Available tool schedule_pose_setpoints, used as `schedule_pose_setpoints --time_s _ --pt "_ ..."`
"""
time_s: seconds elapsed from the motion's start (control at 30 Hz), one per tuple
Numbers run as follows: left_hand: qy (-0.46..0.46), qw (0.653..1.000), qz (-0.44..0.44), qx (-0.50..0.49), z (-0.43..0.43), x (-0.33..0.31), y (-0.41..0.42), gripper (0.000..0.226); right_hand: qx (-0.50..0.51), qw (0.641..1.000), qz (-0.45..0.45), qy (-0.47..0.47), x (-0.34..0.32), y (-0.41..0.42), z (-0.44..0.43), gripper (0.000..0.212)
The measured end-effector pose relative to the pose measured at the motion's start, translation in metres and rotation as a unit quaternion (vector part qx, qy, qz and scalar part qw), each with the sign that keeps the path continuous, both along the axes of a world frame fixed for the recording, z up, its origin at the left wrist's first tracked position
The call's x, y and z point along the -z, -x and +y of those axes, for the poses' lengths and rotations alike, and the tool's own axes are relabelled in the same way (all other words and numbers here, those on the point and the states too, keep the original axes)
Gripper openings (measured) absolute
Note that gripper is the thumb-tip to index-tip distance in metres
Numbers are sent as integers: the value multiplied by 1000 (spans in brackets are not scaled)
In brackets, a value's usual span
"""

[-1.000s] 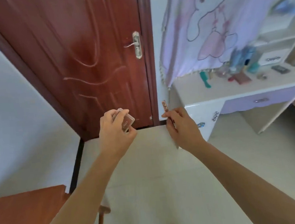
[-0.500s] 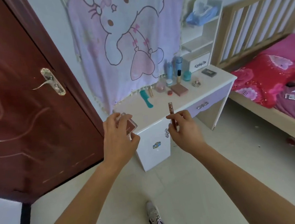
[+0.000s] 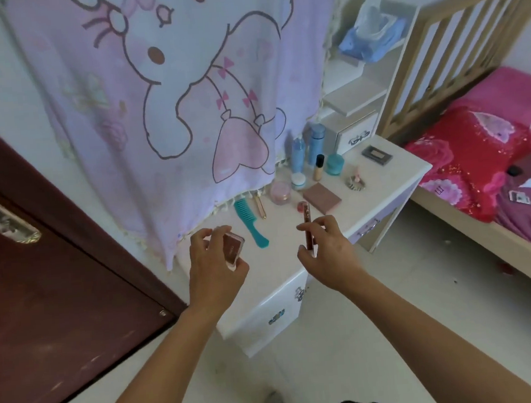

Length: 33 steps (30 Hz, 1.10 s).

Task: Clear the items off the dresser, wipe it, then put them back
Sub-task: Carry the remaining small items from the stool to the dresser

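No text, brand or number is legible. The small case [image 3: 232, 247] in the left hand [image 3: 215, 269] and the slim stick [image 3: 307, 220] in the right hand [image 3: 328, 247] show no readable print; labels on the bottles [image 3: 298, 155] at the dresser's [image 3: 392, 175] back edge are too blurred.

left hand [image 3: 213, 267] grips case [image 3: 232, 247], right hand [image 3: 329, 248] seemingly pinches pencil [image 3: 307, 218], arms outstretched
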<state>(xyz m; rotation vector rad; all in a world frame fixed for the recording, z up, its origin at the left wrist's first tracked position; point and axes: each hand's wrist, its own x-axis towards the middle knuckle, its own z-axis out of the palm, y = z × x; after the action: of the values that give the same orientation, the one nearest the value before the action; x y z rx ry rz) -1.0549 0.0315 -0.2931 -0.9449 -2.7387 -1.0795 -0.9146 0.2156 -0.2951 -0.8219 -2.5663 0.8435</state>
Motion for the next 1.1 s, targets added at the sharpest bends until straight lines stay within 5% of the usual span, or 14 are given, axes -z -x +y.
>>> schedule_pose_setpoints --time_s 0.23,0.53,0.83,1.1 --pt "76 993 -80 -43 44 57 49 66 -20 997 -66 38 57 58 44 43" --pt "165 944 -236 -162 101 149 92 66 -139 971 -194 31 147 145 112 38" --pt "258 931 -157 -204 127 195 100 60 -190 953 -238 -7 192 172 144 47" --pt "291 928 -137 -188 109 158 115 67 -194 956 -220 -28 146 178 149 54"
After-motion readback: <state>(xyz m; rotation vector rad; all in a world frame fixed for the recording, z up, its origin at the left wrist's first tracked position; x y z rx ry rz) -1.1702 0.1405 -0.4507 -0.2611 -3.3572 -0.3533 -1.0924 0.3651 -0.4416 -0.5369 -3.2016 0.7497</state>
